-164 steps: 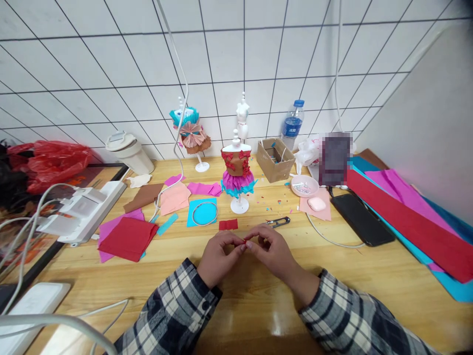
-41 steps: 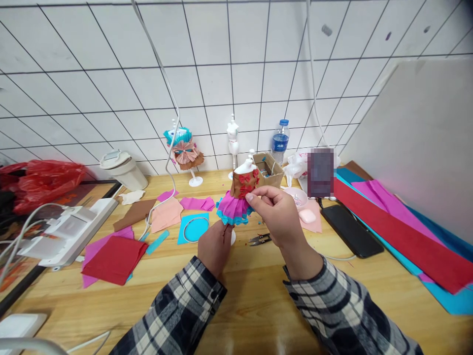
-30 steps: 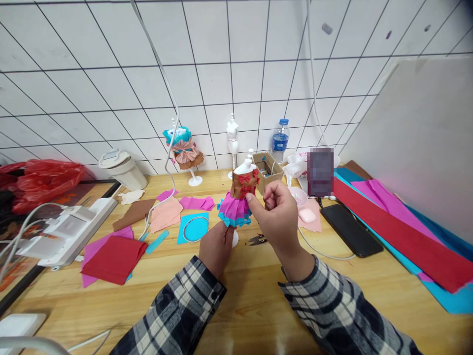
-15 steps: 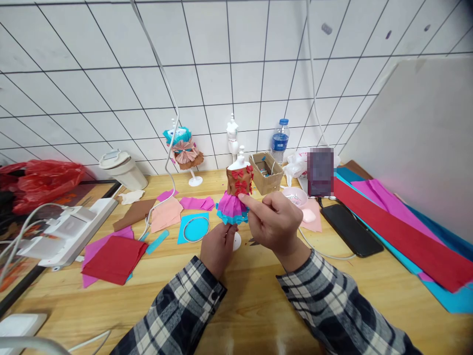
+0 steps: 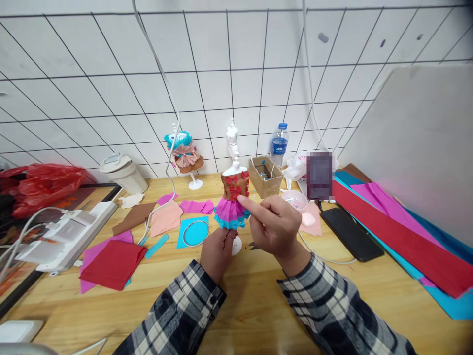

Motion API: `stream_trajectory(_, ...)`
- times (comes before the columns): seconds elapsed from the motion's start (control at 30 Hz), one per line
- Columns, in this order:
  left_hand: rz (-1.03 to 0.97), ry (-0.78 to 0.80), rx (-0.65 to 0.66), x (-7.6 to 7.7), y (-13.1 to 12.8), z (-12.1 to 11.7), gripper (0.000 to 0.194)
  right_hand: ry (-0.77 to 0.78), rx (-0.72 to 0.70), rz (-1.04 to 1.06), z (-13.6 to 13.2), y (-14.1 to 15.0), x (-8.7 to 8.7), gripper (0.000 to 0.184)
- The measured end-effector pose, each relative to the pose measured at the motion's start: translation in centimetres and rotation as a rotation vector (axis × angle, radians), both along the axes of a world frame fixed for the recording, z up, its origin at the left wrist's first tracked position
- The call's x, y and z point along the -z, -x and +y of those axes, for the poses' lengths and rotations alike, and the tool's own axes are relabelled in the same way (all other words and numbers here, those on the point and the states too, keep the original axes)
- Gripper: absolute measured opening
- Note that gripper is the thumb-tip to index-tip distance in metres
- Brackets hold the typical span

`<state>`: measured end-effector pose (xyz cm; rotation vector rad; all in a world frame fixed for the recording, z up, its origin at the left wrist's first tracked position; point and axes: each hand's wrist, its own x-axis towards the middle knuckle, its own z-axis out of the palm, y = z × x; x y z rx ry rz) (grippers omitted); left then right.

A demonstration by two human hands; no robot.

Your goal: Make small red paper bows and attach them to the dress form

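Note:
A small white dress-form mannequin (image 5: 235, 168) wears a brown bodice with several red bows (image 5: 233, 190) and a magenta skirt (image 5: 231, 209) with a turquoise ruffled hem. Just beneath the hem, my left hand (image 5: 218, 249) is closed around the mannequin's stand, its round white base (image 5: 237, 245) partly showing beside it. The index finger of my right hand (image 5: 275, 224) stretches out, its tip at the lower bow by the waist. That hand's other fingers curl inward, with nothing visible in them. Partly hidden behind my right hand lies a dark, pointed metal tool (image 5: 253, 246).
Left of my hands lie turquoise paper with a metal ring (image 5: 196, 233) and a red sheet (image 5: 113, 265). Behind stand a dressed mannequin (image 5: 186, 155), a bare one (image 5: 232, 135), a cardboard box (image 5: 265, 185) and a water bottle (image 5: 279, 144). A phone (image 5: 353, 234) lies right.
The mannequin has turned and tilted slightly to the left in my left hand. My right index finger has stayed at the waist bow. The view has shifted a little.

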<state>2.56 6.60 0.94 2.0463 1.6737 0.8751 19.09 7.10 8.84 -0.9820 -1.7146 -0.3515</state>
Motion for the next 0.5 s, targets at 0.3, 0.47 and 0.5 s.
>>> stream_trajectory(0.3,-0.257,0.059,0.002,-0.34,-0.14,0.00,0.036,0.019,0.035,0.073,0.13,-0.22,-0.39,0.041)
stream_trajectory(0.47,-0.278,0.082,0.003,-0.07,-0.01,0.00,0.033,0.005,0.032,0.040,0.02,-0.11,-0.44,0.036)
stream_trajectory(0.5,-0.280,0.079,0.004,-0.02,0.01,0.01,0.033,0.002,0.031,0.038,-0.01,-0.09,-0.46,0.036)
